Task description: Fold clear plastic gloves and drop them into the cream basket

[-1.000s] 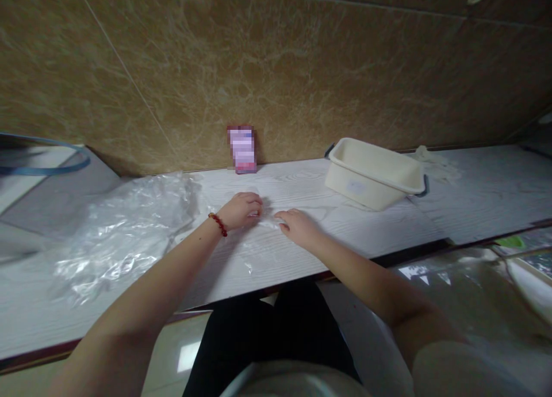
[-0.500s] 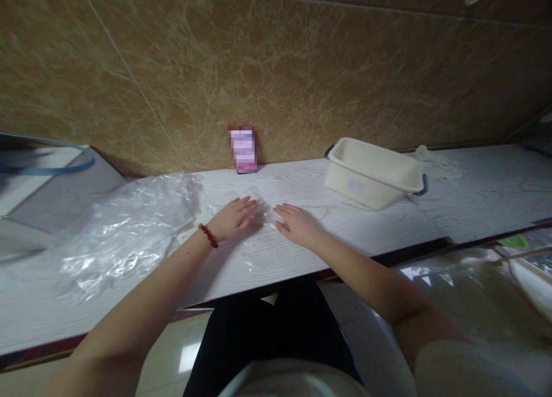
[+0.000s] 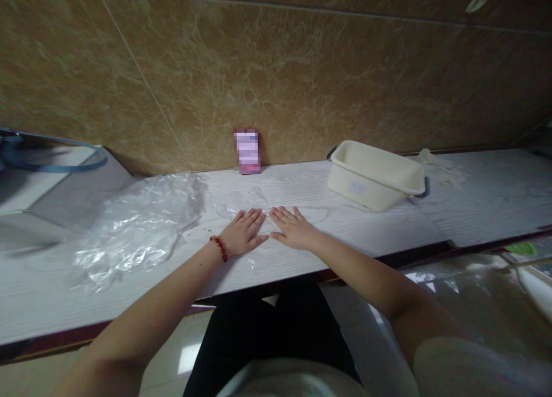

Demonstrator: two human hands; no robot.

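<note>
Head view: both bare hands down on a pale wood-grain bench [image 3: 297,181], near its front edge, in front of a brown marbled wall [image 3: 280,69].

Left hand [image 3: 244,233]: palm down, fingers stretched out and slightly fanned, thumb pointing across toward the other hand. String of dark red beads [image 3: 219,249] at the wrist.

Right hand [image 3: 295,229]: same posture, palm down, fingers straight and a little spread, tips turned inward. Fingertips of the two hands almost meet; whether they touch, cannot tell.

Clear plastic film [image 3: 257,197] lies flat on the bench, seen just beyond the fingertips of both hands. More gloss shows on the near side, close to the bench edge; whether it is one piece with the film is hard to make out. The hands seem to rest on its near part.

To the left of the left hand, a large crumpled heap of clear plastic [image 3: 133,224], shiny, loosely spread. Farther left, a blue band [image 3: 64,167] curves over a pale box-like form.

Against the wall, beyond the hands, a phone-like object [image 3: 248,151] stands propped, its face blurred. Right of it, a cream bin [image 3: 362,187] with dark handles and a small label; off its far end, a limp whitish cloth or glove [image 3: 440,164].
</note>
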